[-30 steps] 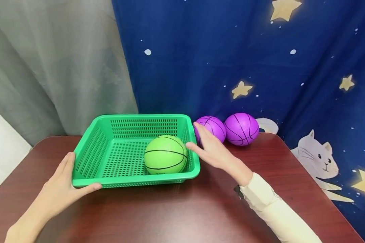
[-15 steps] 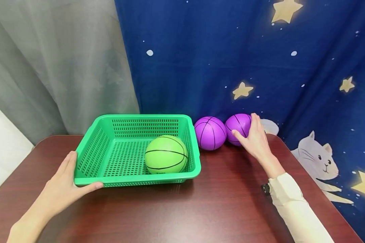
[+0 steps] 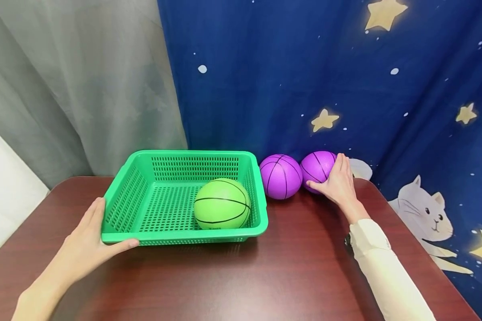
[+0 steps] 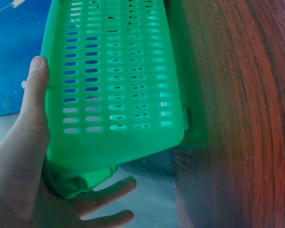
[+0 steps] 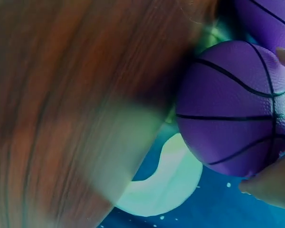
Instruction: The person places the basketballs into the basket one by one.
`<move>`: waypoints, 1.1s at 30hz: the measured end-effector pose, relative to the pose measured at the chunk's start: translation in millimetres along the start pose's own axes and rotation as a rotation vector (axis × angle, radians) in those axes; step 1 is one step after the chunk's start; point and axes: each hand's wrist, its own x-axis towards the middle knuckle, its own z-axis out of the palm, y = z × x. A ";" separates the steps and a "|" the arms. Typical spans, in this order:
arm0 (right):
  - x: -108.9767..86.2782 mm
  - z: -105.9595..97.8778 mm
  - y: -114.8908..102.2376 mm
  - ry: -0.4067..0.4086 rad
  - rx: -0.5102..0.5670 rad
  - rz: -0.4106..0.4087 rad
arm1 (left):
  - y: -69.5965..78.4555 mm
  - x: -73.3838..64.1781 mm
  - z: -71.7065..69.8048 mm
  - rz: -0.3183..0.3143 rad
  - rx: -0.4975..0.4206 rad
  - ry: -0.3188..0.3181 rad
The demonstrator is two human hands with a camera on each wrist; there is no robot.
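A green plastic basket (image 3: 172,238) with slotted walls stands on the table, a lime-green mini basketball (image 3: 221,207) inside at its right end. My left hand (image 3: 82,238) holds the basket's near left corner, thumb along the front rim and fingers against the left side; the left wrist view shows two fingertips (image 4: 126,185) beyond the corner. Right of the basket sit two purple mini basketballs. My right hand (image 3: 339,185) grips the right purple basketball (image 3: 316,167), thumb on its near left and fingers over its right side. The left purple basketball (image 3: 281,178) lies between it and the basket.
The dark red-brown wooden table (image 3: 241,281) carries everything. Behind it hang a grey curtain (image 3: 116,89) and a blue curtain (image 3: 257,89) with stars and a cat, close behind the balls. The table's right edge slopes away past my right arm.
My right hand has moved from the basket's right rim across to the right purple basketball and taken hold of it. My left hand stays at the basket's corner.
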 end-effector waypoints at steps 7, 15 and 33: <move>7.0 5.8 -2.8 0.009 -0.018 0.037 | 2.4 -2.0 -4.0 -0.011 0.008 -0.009; 4.3 9.5 0.7 0.055 -0.002 0.027 | 4.5 -2.7 -3.8 -0.032 0.009 -0.018; -6.1 -7.6 3.6 0.172 0.109 -0.022 | 10.2 -3.7 0.2 -0.024 0.017 0.017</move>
